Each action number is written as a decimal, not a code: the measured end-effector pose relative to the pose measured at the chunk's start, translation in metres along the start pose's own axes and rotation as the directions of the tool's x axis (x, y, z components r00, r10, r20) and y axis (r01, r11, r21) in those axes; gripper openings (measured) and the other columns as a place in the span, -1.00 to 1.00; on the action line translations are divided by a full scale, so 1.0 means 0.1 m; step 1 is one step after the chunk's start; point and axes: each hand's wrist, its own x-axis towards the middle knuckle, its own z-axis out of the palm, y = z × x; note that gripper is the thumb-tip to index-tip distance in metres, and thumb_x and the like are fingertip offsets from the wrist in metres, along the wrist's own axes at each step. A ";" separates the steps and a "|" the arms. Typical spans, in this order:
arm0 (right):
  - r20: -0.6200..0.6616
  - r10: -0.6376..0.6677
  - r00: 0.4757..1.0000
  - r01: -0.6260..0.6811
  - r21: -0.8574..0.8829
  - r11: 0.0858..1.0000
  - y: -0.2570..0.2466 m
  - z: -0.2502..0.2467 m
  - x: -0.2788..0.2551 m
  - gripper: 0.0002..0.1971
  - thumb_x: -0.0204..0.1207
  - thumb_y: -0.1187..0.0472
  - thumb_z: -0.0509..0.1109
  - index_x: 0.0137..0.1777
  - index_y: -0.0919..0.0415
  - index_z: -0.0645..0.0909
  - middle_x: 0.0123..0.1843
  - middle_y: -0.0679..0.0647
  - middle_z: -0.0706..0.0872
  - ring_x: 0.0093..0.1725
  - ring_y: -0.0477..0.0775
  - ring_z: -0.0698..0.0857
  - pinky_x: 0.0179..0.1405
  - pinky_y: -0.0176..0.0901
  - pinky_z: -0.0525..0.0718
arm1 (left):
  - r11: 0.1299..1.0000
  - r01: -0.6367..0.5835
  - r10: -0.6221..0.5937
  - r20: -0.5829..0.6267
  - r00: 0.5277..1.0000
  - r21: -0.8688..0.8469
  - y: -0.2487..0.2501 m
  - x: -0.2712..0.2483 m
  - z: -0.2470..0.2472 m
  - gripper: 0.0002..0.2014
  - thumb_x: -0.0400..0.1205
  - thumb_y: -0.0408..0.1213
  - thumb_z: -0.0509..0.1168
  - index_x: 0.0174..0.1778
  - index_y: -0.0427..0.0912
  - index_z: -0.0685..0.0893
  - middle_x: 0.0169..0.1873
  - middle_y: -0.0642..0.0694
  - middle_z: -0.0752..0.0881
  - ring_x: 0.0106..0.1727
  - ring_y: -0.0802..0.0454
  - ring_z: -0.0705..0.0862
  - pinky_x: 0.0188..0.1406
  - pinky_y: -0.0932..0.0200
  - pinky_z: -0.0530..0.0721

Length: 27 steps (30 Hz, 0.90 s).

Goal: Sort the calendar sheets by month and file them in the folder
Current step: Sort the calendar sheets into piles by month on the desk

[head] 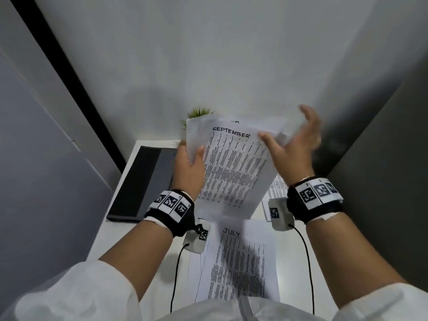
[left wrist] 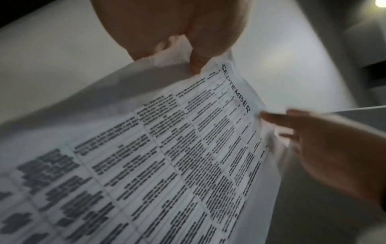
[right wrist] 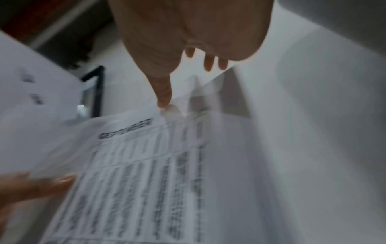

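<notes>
- "SEPTEMBER" heads the top sheet (head: pixel 234 167) of the held-up stack; the table text below it is too blurred to read
- "JULY" heads the sheet (head: pixel 243 262) lying on the desk (head: pixel 129 230); its columns are unreadable
- Square code markers on the wristbands (head: pixel 170 202), not legible as text

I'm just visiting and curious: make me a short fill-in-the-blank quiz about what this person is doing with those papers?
1. The top sheet held up in the left hand is headed ____.
2. The sheet lying flat on the white table nearest the person is headed ____.
3. The dark folder lies on the ____ side of the table.
4. Behind the held-up sheets, by the wall, peeks a small green ____.

Missing words: SEPTEMBER; JULY; left; plant
</notes>
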 end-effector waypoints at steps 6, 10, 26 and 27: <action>0.541 0.475 0.694 -0.700 0.349 0.624 0.67 0.15 -0.25 -0.64 0.44 0.25 0.53 0.24 0.21 0.62 0.11 0.06 0.80 0.10 -0.02 0.76 0.28 0.07 0.61 | 0.994 0.081 -0.081 0.006 0.997 -0.074 -0.17 0.03 0.13 -0.86 0.67 -0.09 0.31 0.11 0.04 0.61 -0.01 0.12 0.78 0.10 0.11 0.75 -0.06 0.24 0.69; 0.503 0.448 0.739 -0.669 0.471 0.575 0.78 0.28 -0.27 -0.75 0.52 0.27 0.44 0.18 0.08 0.69 0.12 0.04 0.81 0.13 0.08 0.77 0.09 -0.03 0.71 | 0.998 0.050 -0.046 0.072 0.996 -0.048 -0.27 -0.08 0.23 -0.83 0.60 0.17 0.24 0.07 0.30 0.52 -0.03 0.22 0.75 0.05 0.22 0.74 -0.11 0.31 0.73; 0.572 0.592 0.567 -0.822 0.350 0.449 1.18 0.73 -0.78 -0.81 0.32 0.35 0.48 -0.08 0.16 0.77 -0.04 0.06 0.84 0.03 0.11 0.76 -0.07 -0.08 0.64 | 0.967 0.249 -0.251 0.038 0.967 0.049 -0.87 -0.20 0.34 -0.51 0.77 -0.16 0.07 0.62 0.12 0.14 0.34 -0.01 0.57 0.30 0.35 0.55 0.30 0.22 0.57; 0.566 0.589 0.577 -0.815 0.356 0.457 1.20 0.73 -0.76 -0.82 0.31 0.35 0.48 -0.10 0.16 0.76 -0.05 0.05 0.84 0.02 0.08 0.75 -0.06 -0.11 0.63 | 0.965 0.258 -0.260 0.043 0.965 0.048 -0.87 -0.20 0.33 -0.49 0.77 -0.17 0.06 0.65 0.02 0.11 0.43 -0.07 0.51 0.40 0.16 0.51 0.42 0.08 0.51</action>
